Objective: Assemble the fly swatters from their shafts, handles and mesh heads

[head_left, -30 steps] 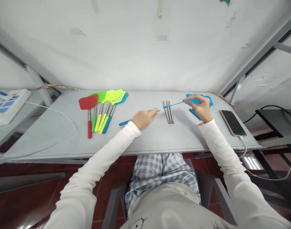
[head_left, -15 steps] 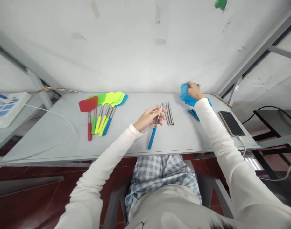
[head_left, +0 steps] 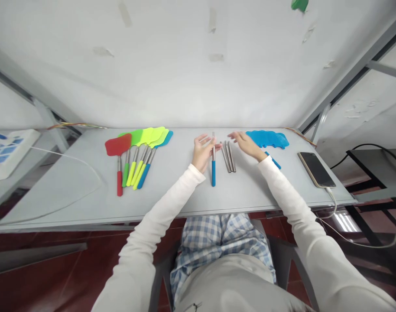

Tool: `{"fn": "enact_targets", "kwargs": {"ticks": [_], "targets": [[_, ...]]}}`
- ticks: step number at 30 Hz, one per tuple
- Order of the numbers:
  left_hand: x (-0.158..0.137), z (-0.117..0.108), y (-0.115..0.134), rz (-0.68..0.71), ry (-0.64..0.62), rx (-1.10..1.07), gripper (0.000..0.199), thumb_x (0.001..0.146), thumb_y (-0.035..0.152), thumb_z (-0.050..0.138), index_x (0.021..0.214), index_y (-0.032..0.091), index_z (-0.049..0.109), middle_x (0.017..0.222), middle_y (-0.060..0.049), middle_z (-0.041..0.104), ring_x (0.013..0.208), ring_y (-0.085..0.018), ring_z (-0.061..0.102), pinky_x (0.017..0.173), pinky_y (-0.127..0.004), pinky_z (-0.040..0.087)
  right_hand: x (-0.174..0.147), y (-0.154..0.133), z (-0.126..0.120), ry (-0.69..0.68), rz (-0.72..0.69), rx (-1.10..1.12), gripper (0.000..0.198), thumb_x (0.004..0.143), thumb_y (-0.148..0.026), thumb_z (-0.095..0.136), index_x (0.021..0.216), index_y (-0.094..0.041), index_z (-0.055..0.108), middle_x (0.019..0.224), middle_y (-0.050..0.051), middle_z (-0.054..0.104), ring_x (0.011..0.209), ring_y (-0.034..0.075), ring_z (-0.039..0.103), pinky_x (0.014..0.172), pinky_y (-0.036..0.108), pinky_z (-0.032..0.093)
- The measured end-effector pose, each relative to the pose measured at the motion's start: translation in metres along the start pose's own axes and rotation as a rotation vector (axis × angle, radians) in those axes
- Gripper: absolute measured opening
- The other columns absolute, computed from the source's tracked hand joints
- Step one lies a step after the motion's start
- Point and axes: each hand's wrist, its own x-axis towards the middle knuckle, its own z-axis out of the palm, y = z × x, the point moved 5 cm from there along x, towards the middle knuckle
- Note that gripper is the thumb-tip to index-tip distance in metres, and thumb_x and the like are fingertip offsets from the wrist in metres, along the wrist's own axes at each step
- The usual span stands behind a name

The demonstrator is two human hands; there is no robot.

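Behind both hands, a pale wall (head_left: pixel 185 86) marked with strips of tape (head_left: pixel 212 19) is rising above a grey table (head_left: pixel 240 190). Near its middle, the left hand (head_left: pixel 202 152) is holding a blue-handled rod (head_left: pixel 213 169) between thumb and fingers, the other fingers spreading loosely. Its blue grip is pointing toward the wearer, below the hand, and its metal end is pointing toward the wall. Just right of that hand, three bare metal rods (head_left: pixel 229 157) are lying side by side. Beyond them, the right hand (head_left: pixel 248 146) is reaching leftward, slightly blurred, its fingers parting. Overlapping blue swatter heads (head_left: pixel 266 138) are resting just behind and right of it, with blue handle pieces (head_left: pixel 275 162) lying beside its wrist. Farther right, a phone (head_left: pixel 316 169) is lying plugged into a white cable (head_left: pixel 332 199). Well left of the left hand, red, green, yellow and blue fly swatters (head_left: pixel 150 135) are fanning out, handles toward the wearer.
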Motion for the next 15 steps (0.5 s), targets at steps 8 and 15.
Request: {"fn": "enact_targets", "kwargs": {"ticks": [8,15], "targets": [[0.018,0.006,0.001,0.193,0.030,0.227,0.020,0.079,0.023,0.065,0.090,0.017,0.048,0.098,-0.006,0.061,0.088,-0.012,0.065,0.081,-0.027,0.053,-0.037,-0.055,0.042,-0.005,-0.068,0.378,0.028,0.085,-0.047,0.057,0.097,-0.021,0.061,0.088,0.003,0.067,0.080,0.014,0.061,0.076,0.030,0.048],[-0.011,-0.002,0.005,0.370,-0.047,0.483,0.020,0.092,0.038,0.046,0.097,0.020,0.051,0.104,-0.009,0.065,0.100,-0.017,0.062,0.086,-0.032,0.049,-0.026,-0.048,0.060,-0.130,0.060,0.778,0.037,0.077,-0.056,0.065,0.080,-0.019,0.060,0.069,0.001,0.064,0.060,0.012,0.060,0.060,0.028,0.050]]}}
